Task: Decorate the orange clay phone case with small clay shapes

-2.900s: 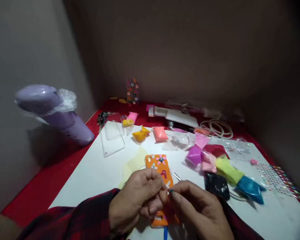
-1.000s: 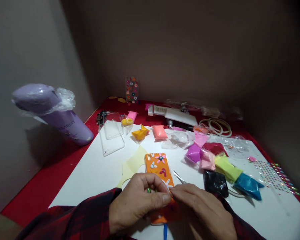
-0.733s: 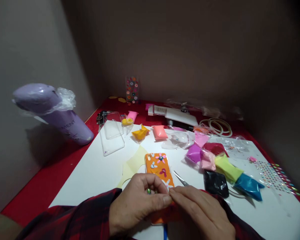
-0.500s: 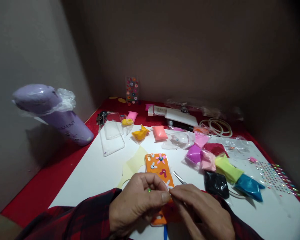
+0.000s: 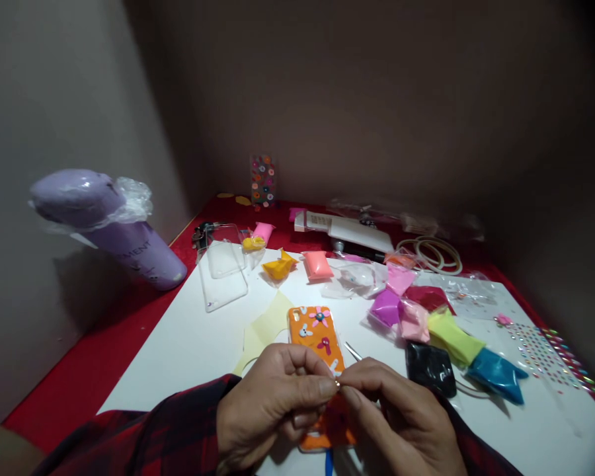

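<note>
My left hand (image 5: 272, 406) and my right hand (image 5: 401, 413) meet at the fingertips, each closed in a pinch. Between them is a tiny shiny piece (image 5: 337, 385), too small to name surely. Below lies an orange phone case (image 5: 311, 342) decorated with pink, white and dark red clay-like flowers; its lower part is partly covered by my hands. Scissors (image 5: 353, 351) lie just beyond my right fingers, mostly hidden. Pale yellow paper (image 5: 265, 324) lies past my left hand. A blue strip (image 5: 329, 461) shows under the case's near end.
Clear phone cases (image 5: 223, 284) lie at the back left, near a purple wrapped cylinder (image 5: 129, 238). Coloured clay packets (image 5: 453, 336) and a black packet (image 5: 430, 369) are to the right, with rhinestone sheets (image 5: 535, 347) beyond. A white box (image 5: 359, 233) lies behind the white board (image 5: 163, 357).
My right thumb has drawn back and the right fingers have lifted slightly, so the shiny piece shows between the fingertips. A green glint by my left fingers is no longer visible.
</note>
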A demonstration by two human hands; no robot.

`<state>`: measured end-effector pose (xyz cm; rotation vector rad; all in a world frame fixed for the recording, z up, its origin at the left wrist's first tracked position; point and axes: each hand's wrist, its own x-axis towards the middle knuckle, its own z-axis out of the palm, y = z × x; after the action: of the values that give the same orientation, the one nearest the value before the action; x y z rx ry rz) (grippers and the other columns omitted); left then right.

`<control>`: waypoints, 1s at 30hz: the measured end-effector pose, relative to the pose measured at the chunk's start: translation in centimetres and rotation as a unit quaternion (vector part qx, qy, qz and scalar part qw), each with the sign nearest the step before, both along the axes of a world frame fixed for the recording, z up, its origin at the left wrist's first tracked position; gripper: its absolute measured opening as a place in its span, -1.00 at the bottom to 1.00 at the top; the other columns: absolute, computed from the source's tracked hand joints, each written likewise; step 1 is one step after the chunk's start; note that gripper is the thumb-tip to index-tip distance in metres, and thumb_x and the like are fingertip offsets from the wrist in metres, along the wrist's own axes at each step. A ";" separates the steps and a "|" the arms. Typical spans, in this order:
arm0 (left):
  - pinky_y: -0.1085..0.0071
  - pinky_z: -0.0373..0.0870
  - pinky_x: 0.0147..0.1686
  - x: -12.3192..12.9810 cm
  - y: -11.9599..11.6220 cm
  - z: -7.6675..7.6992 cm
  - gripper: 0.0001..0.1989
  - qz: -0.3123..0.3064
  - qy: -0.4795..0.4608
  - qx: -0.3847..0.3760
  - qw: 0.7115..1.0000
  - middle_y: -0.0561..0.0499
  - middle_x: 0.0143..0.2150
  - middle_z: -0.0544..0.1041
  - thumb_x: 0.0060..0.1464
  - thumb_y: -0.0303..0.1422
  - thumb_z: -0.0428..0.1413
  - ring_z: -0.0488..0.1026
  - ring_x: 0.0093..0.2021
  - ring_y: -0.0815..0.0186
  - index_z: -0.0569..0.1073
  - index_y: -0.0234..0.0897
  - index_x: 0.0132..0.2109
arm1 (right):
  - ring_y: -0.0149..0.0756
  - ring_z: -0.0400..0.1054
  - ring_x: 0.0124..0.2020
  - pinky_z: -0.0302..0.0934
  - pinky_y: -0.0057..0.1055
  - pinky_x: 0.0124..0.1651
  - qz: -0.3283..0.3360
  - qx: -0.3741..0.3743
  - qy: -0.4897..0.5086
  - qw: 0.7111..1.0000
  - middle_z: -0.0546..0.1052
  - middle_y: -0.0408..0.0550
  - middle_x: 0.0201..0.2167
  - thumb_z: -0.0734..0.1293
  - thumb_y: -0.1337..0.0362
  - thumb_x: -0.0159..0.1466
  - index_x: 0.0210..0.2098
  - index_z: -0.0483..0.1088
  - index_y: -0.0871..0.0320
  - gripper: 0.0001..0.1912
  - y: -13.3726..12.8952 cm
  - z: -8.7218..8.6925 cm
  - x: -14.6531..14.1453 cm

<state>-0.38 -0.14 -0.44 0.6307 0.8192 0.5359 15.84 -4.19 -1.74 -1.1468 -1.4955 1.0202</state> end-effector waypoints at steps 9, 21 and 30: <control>0.60 -0.03 -0.72 0.2 0.0 0.1 -0.71 0.005 0.082 0.041 0.996 0.17 -0.73 0.23 -0.19 -0.24 0.25 0.10 -0.73 0.55 0.36 -0.36 -0.43 | -0.38 0.35 -0.51 0.23 -0.50 -0.46 -0.004 -0.001 0.001 1.000 0.44 -0.11 -0.52 0.24 0.33 0.23 -0.43 0.37 0.13 -0.88 -0.1 -0.3 0.0; 0.63 -0.01 -0.71 0.2 -0.1 -0.1 -0.77 -0.008 0.083 0.059 0.995 0.16 -0.68 0.24 -0.05 -0.28 0.18 0.10 -0.70 0.57 0.37 -0.38 -0.37 | -0.38 0.38 -0.45 0.26 -0.53 -0.42 -0.004 -0.090 0.057 0.994 0.47 -0.11 -0.47 0.27 0.28 0.23 -0.38 0.39 0.13 -0.91 -0.1 -0.4 0.0; 0.66 -0.01 -0.73 0.2 -0.1 0.2 -0.79 -0.005 0.067 0.047 0.997 0.15 -0.65 0.27 -0.02 -0.30 0.16 0.10 -0.70 0.59 0.39 -0.39 -0.35 | -0.36 0.39 -0.47 0.28 -0.52 -0.42 -0.020 -0.111 0.081 0.990 0.47 -0.11 -0.50 0.28 0.26 0.21 -0.40 0.39 0.15 -0.89 0.1 -0.2 -0.4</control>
<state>-0.13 -0.25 -0.26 0.7630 0.9205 0.5292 15.44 -4.11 -1.94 -1.2122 -1.2491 1.2462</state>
